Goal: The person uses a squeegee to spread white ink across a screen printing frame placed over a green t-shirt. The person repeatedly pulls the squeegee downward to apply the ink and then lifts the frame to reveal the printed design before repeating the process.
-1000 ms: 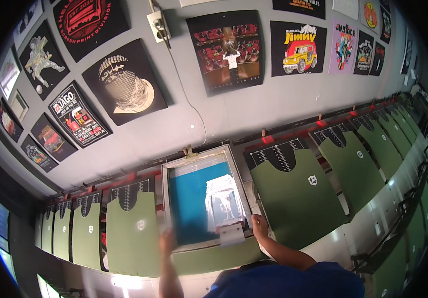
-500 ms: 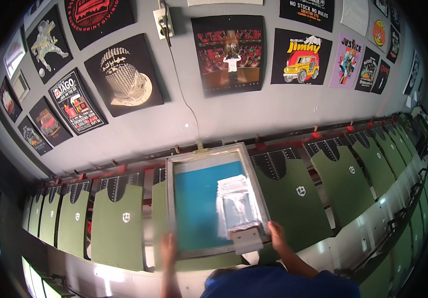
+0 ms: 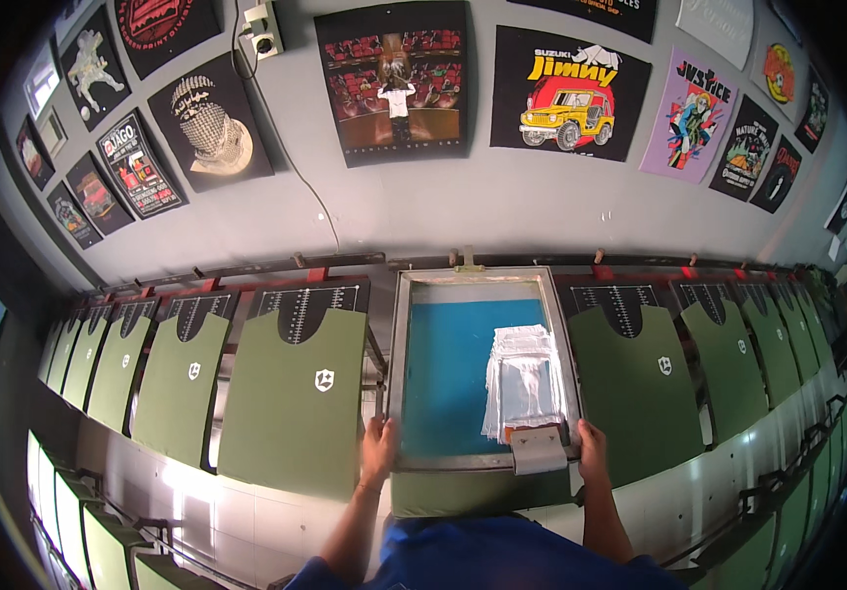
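A screen-printing frame (image 3: pixel 399 369) with a grey metal rim and blue mesh is held between my two hands, over one green shirt panel (image 3: pixel 478 495) in a row. My left hand (image 3: pixel 379 452) has its fingers wrapped on the near left side of the rim. My right hand (image 3: pixel 592 452) grips the near right side the same way. White ink (image 3: pixel 522 341) is smeared over the right part of the mesh. A squeegee with a flat grey handle (image 3: pixel 539 451) leans on the near edge, close to my right hand. The panel's middle is hidden beneath the frame.
Green shirt panels with white emblems lie on dark boards to the left (image 3: pixel 296 423) and right (image 3: pixel 637 413). A dark rail (image 3: pixel 296 264) runs along the grey wall, behind the boards. More green panels (image 3: pixel 109 531) stand in a row at lower left.
The printing frame now appears farther right and straighter in view, with both hands still on it. The wall prints have shifted left. My left hand shows more clearly than before.
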`<state>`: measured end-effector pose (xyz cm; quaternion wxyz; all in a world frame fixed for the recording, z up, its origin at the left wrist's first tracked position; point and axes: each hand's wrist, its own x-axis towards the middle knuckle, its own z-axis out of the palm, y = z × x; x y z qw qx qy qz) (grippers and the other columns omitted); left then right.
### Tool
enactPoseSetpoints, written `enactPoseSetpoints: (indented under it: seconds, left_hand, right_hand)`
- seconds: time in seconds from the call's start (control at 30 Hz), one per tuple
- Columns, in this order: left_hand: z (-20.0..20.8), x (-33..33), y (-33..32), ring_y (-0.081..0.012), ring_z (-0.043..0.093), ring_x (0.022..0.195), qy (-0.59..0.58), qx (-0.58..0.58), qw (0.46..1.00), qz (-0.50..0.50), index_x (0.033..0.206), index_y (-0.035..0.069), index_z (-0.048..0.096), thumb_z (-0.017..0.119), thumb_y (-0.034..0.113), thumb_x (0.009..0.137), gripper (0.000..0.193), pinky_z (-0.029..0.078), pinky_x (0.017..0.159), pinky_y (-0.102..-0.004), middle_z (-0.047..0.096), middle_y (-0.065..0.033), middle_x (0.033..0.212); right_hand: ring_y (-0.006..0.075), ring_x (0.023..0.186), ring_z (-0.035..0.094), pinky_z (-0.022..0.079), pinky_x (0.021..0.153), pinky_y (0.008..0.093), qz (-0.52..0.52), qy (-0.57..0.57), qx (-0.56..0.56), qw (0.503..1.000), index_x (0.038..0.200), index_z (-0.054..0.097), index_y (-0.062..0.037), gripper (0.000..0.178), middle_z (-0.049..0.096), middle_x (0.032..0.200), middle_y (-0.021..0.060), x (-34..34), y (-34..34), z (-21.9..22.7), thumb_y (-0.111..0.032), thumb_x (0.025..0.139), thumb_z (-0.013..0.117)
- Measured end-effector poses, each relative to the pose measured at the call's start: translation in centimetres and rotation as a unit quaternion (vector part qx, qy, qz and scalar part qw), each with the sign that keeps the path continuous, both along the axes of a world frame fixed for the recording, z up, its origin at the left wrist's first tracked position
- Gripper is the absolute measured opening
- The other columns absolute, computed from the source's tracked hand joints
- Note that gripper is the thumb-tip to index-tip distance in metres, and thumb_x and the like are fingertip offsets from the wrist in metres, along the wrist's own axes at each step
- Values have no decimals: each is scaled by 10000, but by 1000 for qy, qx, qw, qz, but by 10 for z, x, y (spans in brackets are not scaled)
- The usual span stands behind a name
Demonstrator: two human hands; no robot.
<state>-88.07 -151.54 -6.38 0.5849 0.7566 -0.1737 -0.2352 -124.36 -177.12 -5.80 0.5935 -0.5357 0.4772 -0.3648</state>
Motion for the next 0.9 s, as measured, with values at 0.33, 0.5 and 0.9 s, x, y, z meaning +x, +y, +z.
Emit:
enactPoseSetpoints:
  seconds: [0.33,0.5,0.9]
  left_hand:
    - [8,4,-12,-140,573,759,-18,-12,1000,-3,1273,-32,538,595,423,981,544,483,686,-307,620,-52,835]
    - [16,4,-8,-132,565,838,8,-32,999,7,1304,-22,545,524,405,1020,513,468,758,-294,618,-57,902]
    - [-39,2,2,-198,588,1000,147,-50,971,180,1119,7,687,460,498,1019,550,436,910,-332,676,-93,1077]
  right_hand:
    - [38,642,424,336,596,250,10,-52,84,995,751,605,-94,298,479,704,-89,12,-33,-15,-306,949,675]
    - [63,697,487,393,645,252,-30,-59,91,994,809,645,-75,233,532,746,-57,19,-31,-6,-273,925,678]
    - [76,717,428,358,665,269,-45,36,45,997,776,620,-29,338,478,741,-52,27,-26,-36,-317,943,674]
